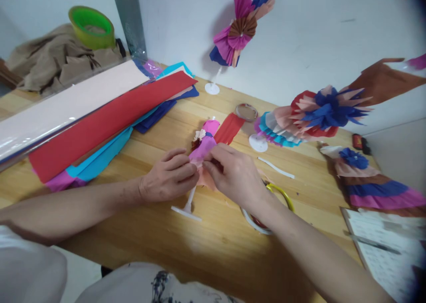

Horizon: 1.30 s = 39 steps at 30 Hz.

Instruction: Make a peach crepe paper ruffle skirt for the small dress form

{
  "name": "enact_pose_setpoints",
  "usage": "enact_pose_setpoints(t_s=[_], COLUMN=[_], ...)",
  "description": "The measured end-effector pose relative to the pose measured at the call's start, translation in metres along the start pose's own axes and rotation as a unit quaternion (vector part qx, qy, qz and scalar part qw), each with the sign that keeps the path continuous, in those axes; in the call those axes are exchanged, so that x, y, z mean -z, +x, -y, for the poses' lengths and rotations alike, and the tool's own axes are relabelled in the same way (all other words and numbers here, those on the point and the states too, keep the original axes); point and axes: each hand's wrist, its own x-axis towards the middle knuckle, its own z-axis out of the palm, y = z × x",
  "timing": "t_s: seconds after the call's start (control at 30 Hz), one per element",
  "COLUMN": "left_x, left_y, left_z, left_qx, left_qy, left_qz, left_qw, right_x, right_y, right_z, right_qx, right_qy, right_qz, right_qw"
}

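Note:
A small paper-dress doll (203,144) lies tilted over the wooden table (213,245), with a pink top, a peach skirt and a white stand (186,210) at its foot. My left hand (169,175) grips the doll at its waist from the left. My right hand (233,172) pinches the peach skirt paper from the right, fingertips meeting the left hand's. A red paper strip (229,127) lies just behind the doll.
A stack of crepe paper sheets (100,121) fills the left. Finished paper-dress dolls stand at the back (238,32) and right (309,116), another lies at far right (372,183). Tape rolls (282,196) sit under my right wrist. A clipboard with pen (382,245) is near the right edge.

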Motion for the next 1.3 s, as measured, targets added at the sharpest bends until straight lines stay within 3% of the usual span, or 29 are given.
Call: enact_pose_setpoints(t_s=[0.7, 1.07, 1.3], left_x=[0.0011, 0.0014, 0.0021], left_y=[-0.0002, -0.0024, -0.0024], left_z=[0.0037, 0.0039, 0.0015], left_qx=[-0.013, -0.009, 0.037], left_qy=[-0.032, -0.029, 0.009], left_qz=[0.012, -0.002, 0.010], left_qw=[0.999, 1.000, 0.999], right_x=[-0.0014, 0.0043, -0.0029], right_y=[0.0026, 0.0005, 0.0036], right_z=[-0.0008, 0.0047, 0.0037], right_qx=[-0.042, 0.087, 0.085], right_qy=[0.040, -0.022, -0.023], right_qz=[-0.026, 0.012, -0.020], right_qw=[0.998, 0.996, 0.996])
